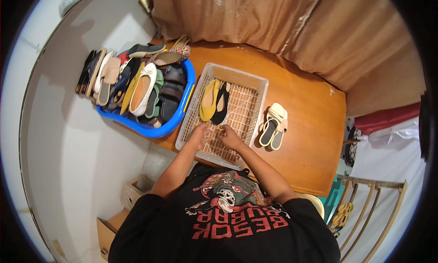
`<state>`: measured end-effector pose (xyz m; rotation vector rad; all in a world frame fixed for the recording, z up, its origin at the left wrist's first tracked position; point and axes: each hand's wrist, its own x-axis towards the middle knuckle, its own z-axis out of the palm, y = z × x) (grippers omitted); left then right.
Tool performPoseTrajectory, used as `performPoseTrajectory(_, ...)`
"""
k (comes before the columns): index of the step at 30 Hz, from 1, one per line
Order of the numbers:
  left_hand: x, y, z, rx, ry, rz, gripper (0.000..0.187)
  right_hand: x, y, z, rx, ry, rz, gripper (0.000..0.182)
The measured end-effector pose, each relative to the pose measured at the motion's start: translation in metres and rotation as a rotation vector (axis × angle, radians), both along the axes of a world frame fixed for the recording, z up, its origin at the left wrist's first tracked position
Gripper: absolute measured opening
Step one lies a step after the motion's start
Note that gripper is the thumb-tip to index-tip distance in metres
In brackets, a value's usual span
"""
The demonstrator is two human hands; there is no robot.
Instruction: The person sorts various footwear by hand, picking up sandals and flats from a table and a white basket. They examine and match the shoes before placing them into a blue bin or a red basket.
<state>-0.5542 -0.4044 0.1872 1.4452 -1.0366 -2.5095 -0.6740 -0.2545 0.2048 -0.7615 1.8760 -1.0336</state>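
A yellow flat shoe (209,101) and a black flat shoe (222,103) lie side by side in a clear plastic basket (262,94) with a lattice bottom. My left hand (199,135) is over the near part of the basket, just below the yellow shoe's heel, with its fingers loosely apart. Close to the black shoe's heel is my right hand (230,137), its fingers slightly bent and partly turned from view. Nothing shows in either hand. To the right of the basket, a pair of cream sandals (273,127) rests on the wooden table (310,140).
A blue tub (171,128) heaped with assorted shoes (143,87) stands left of the basket. Brown curtains (255,21) hang behind the table. At the lower right stands a rack (378,190) with yellow footwear (342,215) beside it.
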Motion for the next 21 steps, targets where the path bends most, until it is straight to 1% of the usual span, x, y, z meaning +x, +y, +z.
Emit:
performPoseTrajectory(1, -0.012, -0.01, -0.013, 0.0, 0.011, -0.031, 0.047, -0.005, -0.008, -0.002, 0.0, 0.011, -0.031, 0.059)
performPoseTrajectory(3, -0.035, -0.03, -0.035, 0.091, -0.065, 0.046, 0.041, -0.015, -0.028, -0.017, 0.056, -0.128, -0.197, 0.066)
performPoseTrajectory(4, -0.045, -0.042, -0.056, 0.188, -0.088, 0.094, 0.04, -0.022, -0.038, -0.023, 0.073, -0.125, -0.237, 0.07)
performPoseTrajectory(5, -0.052, -0.046, -0.053, 0.187, -0.085, 0.071, 0.04, -0.027, -0.047, -0.038, 0.071, -0.121, -0.259, 0.07)
performPoseTrajectory(6, -0.058, -0.047, -0.046, 0.176, -0.082, 0.085, 0.044, -0.032, -0.056, -0.056, 0.083, -0.079, -0.296, 0.075)
performPoseTrajectory(7, -0.063, -0.048, -0.046, 0.166, -0.08, 0.098, 0.048, -0.034, -0.064, -0.052, 0.096, -0.04, -0.333, 0.081)
performPoseTrajectory(8, -0.065, -0.05, -0.047, 0.146, -0.096, 0.076, 0.047, -0.035, -0.07, -0.05, 0.143, 0.008, -0.336, 0.079)
performPoseTrajectory(9, -0.066, -0.049, -0.048, 0.146, -0.104, 0.053, 0.047, -0.035, -0.072, -0.048, 0.145, 0.0, -0.359, 0.079)
performPoseTrajectory(10, -0.065, -0.049, -0.051, 0.112, -0.087, 0.03, 0.045, -0.033, -0.076, -0.04, 0.178, 0.062, -0.419, 0.074)
performPoseTrajectory(11, -0.063, -0.049, -0.052, 0.075, -0.071, 0.0, 0.044, -0.03, -0.079, -0.045, 0.212, 0.12, -0.485, 0.07)
performPoseTrajectory(12, -0.06, -0.048, -0.053, 0.09, -0.05, -0.015, 0.041, -0.024, -0.084, -0.061, 0.189, 0.247, -0.647, 0.055)
performPoseTrajectory(13, -0.054, -0.046, -0.052, 0.089, -0.066, -0.063, 0.041, -0.022, -0.082, -0.067, 0.2, 0.229, -0.694, 0.055)
performPoseTrajectory(15, -0.044, -0.041, -0.051, 0.065, 0.013, -0.113, 0.034, -0.026, -0.073, -0.076, 0.257, 0.154, -0.637, 0.05)
performPoseTrajectory(16, -0.039, -0.043, -0.055, 0.123, 0.009, -0.129, 0.035, -0.024, -0.075, -0.098, 0.207, 0.135, -0.744, 0.033)
performPoseTrajectory(17, -0.033, -0.045, -0.062, 0.122, 0.005, -0.166, 0.035, -0.026, -0.074, -0.099, 0.209, 0.13, -0.782, 0.033)
performPoseTrajectory(19, -0.025, -0.051, -0.074, 0.061, -0.032, -0.174, 0.038, -0.026, -0.074, -0.101, 0.165, -0.063, -0.777, 0.018)
performPoseTrajectory(20, -0.027, -0.053, -0.072, 0.065, -0.037, -0.192, 0.042, -0.023, -0.074, -0.096, 0.165, -0.072, -0.811, 0.018)
performPoseTrajectory(21, -0.027, -0.052, -0.071, 0.065, -0.047, -0.226, 0.042, -0.017, -0.074, -0.091, 0.128, -0.017, -0.796, 0.017)
